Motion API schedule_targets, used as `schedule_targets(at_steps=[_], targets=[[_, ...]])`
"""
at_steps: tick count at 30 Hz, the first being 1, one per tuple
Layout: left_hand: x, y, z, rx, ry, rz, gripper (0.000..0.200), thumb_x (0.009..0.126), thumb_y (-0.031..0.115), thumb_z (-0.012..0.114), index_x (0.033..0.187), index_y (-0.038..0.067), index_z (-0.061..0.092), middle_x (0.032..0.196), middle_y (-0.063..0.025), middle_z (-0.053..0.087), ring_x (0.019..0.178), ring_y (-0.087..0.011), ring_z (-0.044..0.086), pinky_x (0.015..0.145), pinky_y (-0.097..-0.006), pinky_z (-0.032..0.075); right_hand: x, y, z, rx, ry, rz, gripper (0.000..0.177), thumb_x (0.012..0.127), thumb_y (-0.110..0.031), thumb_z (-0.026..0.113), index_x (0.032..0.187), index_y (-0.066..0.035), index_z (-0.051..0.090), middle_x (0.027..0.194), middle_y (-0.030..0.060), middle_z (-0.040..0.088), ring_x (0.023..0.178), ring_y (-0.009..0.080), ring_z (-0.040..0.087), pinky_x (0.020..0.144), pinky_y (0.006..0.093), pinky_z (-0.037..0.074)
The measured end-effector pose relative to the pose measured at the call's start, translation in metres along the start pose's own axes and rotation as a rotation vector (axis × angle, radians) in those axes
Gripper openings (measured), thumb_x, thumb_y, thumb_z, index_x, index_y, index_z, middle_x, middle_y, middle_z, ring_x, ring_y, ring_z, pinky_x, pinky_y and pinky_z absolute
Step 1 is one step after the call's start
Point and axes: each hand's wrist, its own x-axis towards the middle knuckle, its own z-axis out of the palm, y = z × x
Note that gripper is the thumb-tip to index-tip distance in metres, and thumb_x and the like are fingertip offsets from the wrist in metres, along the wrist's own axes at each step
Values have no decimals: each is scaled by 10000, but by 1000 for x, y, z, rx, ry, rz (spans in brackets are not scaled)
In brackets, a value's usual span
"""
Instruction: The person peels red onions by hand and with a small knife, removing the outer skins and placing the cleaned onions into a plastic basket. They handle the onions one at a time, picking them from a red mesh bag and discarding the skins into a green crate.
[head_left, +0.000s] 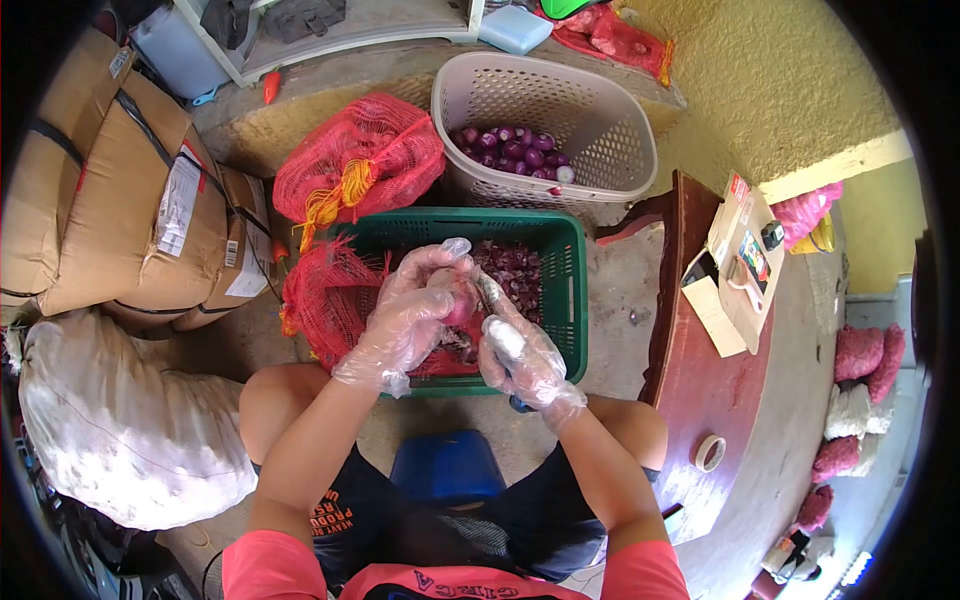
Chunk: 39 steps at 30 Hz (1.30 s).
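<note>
Left hand (408, 315) and right hand (528, 365) near each other, fingers (427, 302) curled, forearms (318, 445) angled forward and inward

I'm sitting in what looks like a produce storeroom; onions (512, 152), a basket (605, 125), sacks (130, 425) and boxes (125, 205) are surrounding me.

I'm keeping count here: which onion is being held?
The pinkish onion in the left hand, above the green crate; the purple onions in the pale basket lie untouched.
</note>
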Motion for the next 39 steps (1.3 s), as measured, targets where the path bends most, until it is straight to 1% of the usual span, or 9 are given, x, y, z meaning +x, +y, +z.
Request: schedule_targets(at_steps=[7, 10, 13, 19, 23, 27, 29, 33, 39], targets=[[-4, -7, -4, -45, 63, -32, 443, 724, -1, 635, 1136, 84, 495, 1115, -88, 539, 1033, -223, 597, 950, -370, 469, 5, 13, 10, -45, 45, -21, 639, 976, -214, 465, 1546, -158, 180, 652, -18, 461, 515, 77, 433, 482, 259, 374], [-4, -13, 3, -42, 144, 70, 397, 736, -37, 584, 1106, 65, 481, 1038, -98, 566, 949, -196, 613, 820, -335, 509, 9, 18, 17, 31, 86, -53, 612, 981, -203, 465, 1536, -142, 215, 698, -25, 467, 530, 67, 430, 481, 253, 368], [-7, -10, 10, 49, 135, 122, 381, 713, -51, 597, 1060, 62, 491, 1043, -87, 552, 934, -175, 592, 819, -319, 493, 10, 20, 18, 46, 105, -48, 578, 992, -196, 461, 1525, -131, 247, 707, -39, 444, 528, 57, 408, 470, 239, 345], [-3, -9, -8, 623, -19, 399, 446, 664, -87, 557, 1079, 59, 486, 1078, -81, 484, 957, -191, 542, 932, -379, 451, 10, 17, 19, 211, 46, 2, 562, 1004, -199, 464, 1521, -124, 255, 701, -43, 435, 529, 54, 405, 470, 227, 341], [-7, -7, 4, 334, 87, 251, 433, 683, -63, 561, 1086, 71, 471, 1073, -79, 497, 945, -194, 544, 891, -354, 460, 11, 15, 22, 232, 8, -67, 586, 997, -162, 457, 1533, -113, 225, 903, 2, 536, 667, 29, 443, 595, 187, 390], [-8, -6, 5, 70, 153, 109, 424, 734, -4, 575, 1124, 81, 432, 1050, -73, 517, 945, -188, 550, 829, -326, 472, 25, 31, 19, -114, 65, -265, 616, 984, -122, 454, 1537, -68, 186, 1266, 53, 512, 908, 48, 482, 806, 184, 407], [-8, -6, 1, 17, 181, 70, 445, 748, 14, 565, 1154, 95, 402, 1044, -77, 511, 958, -206, 554, 833, -347, 477, 20, 25, 18, -106, 41, -126, 626, 979, -105, 457, 1534, -47, 174, 1342, 68, 465, 1029, 93, 482, 904, 216, 384], [-10, -1, 1, -144, 215, -35, 442, 768, 41, 555, 1165, 116, 376, 1064, -94, 511, 970, -239, 563, 855, -412, 491, 23, 29, 18, -142, -7, -267, 647, 971, -81, 464, 1536, -38, 151, 1429, 95, 402, 1231, 162, 421, 1057, 258, 286], [-10, 6, 4, -299, 192, -145, 395, 794, 60, 554, 1165, 119, 431, 1053, -108, 565, 939, -239, 588, 828, -447, 522, 24, 36, 17, -187, -14, -331, 636, 976, -100, 482, 1530, -40, 177, 1453, 109, 396, 1276, 163, 401, 1081, 264, 268]])
